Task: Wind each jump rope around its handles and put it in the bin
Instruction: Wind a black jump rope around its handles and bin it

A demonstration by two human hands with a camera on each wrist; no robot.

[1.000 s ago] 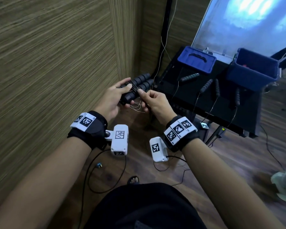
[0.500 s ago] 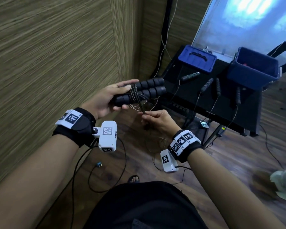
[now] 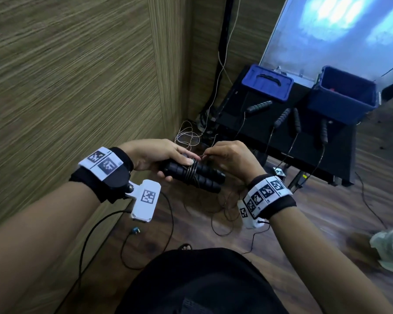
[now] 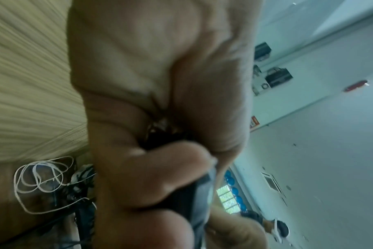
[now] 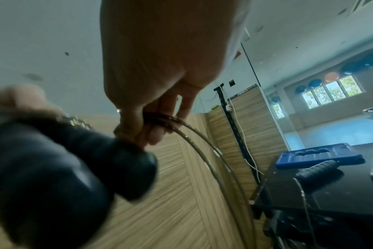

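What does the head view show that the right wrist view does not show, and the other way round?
Only the head view shows the blue bin, the left hand gripping both handles, and the coils wound round them. Only the right wrist view shows the right hand pinching the rope close up, and the windows. Both show the blue lid and the black table.

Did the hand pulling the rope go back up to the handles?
Yes. The right hand rose from below the handles to meet them, nearer the black table.
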